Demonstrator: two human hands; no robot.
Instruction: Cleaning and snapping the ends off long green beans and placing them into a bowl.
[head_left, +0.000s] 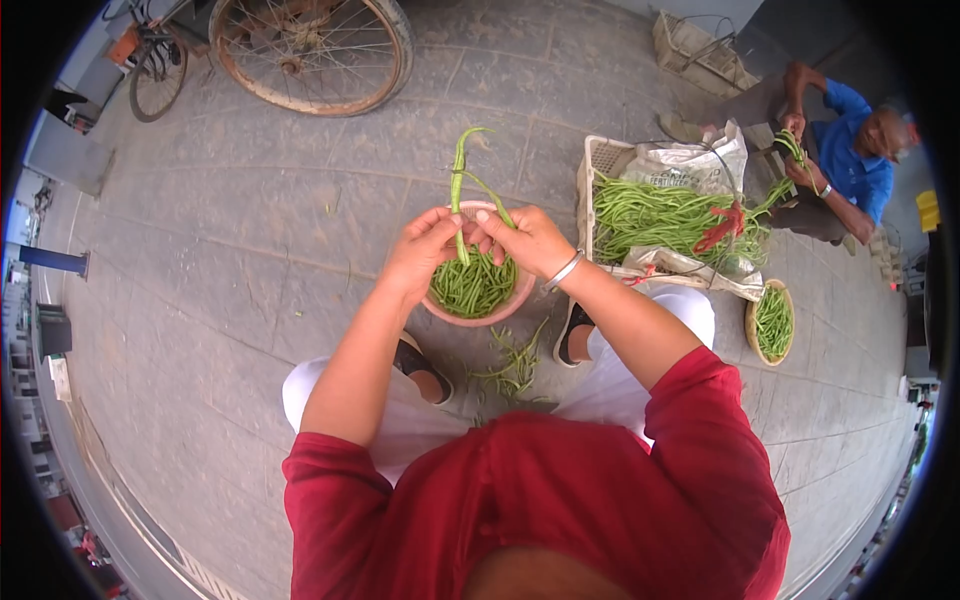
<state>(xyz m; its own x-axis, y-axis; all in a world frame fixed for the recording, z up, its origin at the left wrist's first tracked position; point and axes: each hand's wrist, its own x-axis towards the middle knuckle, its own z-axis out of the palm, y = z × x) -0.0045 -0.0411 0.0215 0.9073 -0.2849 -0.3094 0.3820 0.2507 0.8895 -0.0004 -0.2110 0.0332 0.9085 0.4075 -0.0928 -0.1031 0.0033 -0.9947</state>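
Note:
Over a pink plastic basket (485, 321), my left hand (427, 244) pinches a long green bean (458, 180) between thumb and fingers; the bean points upward. Close beside it, my right hand (529, 238), with a metal bangle at the wrist, grips another green bean (491, 193), whose thin end reaches towards the first. Short green bean pieces (472, 289) fill much of the basket below. On the ground between my shoes lies a loose heap of bean scraps (514, 364).
A plastic crate (587, 202) of long beans and white sacks stands to the right. Beyond it sits a person in a blue shirt (855, 154), holding beans. A smaller basket (752, 330) of bean pieces is at right. A spoked wheel (382, 82) stands at the top left.

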